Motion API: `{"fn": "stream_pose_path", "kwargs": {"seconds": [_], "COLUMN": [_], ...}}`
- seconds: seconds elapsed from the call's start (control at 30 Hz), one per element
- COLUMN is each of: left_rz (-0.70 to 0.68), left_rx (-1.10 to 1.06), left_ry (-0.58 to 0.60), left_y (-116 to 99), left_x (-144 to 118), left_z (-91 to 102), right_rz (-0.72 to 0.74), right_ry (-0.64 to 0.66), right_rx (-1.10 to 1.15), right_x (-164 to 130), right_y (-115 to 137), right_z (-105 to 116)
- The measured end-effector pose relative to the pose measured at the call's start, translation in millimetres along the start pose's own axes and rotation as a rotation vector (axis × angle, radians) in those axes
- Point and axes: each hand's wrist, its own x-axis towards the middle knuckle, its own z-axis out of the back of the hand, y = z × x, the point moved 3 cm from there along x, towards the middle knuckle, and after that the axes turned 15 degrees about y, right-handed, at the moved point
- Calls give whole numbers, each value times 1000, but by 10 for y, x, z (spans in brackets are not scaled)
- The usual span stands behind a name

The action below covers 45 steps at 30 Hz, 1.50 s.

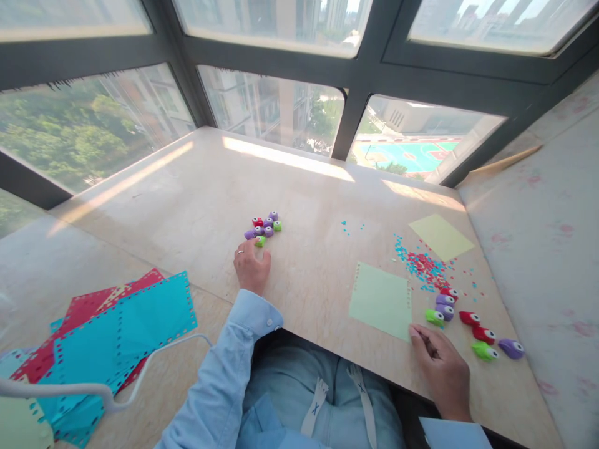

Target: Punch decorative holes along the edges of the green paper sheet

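Observation:
My left hand rests on the table with its thumb and forefinger apart. Its fingertips reach a green paper punch at the near side of a cluster of small punches, among them a red punch and a purple punch. My right hand pinches the near right corner of a pale green paper sheet, which lies flat with small holes along its left and right edges. Right of this hand sit several more punches, including a green punch, a red punch and a purple punch.
Punched-out confetti in red and blue lies scattered at the right, beside a pale yellow sheet. Blue and red punched sheets overlap at the left, with a white cable across them. Windows border the table's far side.

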Motion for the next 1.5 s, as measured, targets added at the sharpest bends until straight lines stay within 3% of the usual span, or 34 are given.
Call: {"fn": "stream_pose_path", "kwargs": {"seconds": [0.27, 0.47, 0.6, 0.83, 1.5], "left_rz": [-24, 163, 203, 199, 235], "left_rx": [32, 59, 135, 168, 183], "left_ry": [-42, 255, 342, 363, 362], "left_y": [-194, -386, -452, -438, -514], "left_x": [3, 148, 246, 264, 174], "left_z": [98, 119, 77, -53, -84], "right_rz": [-2, 3, 2, -5, -25], "right_ry": [-6, 5, 7, 7, 17], "right_rx": [7, 23, 24, 22, 29], "right_x": [-5, 1, 3, 2, 11], "right_y": [4, 7, 15, 39, 64], "right_z": [-5, -12, -21, -9, 12]}}
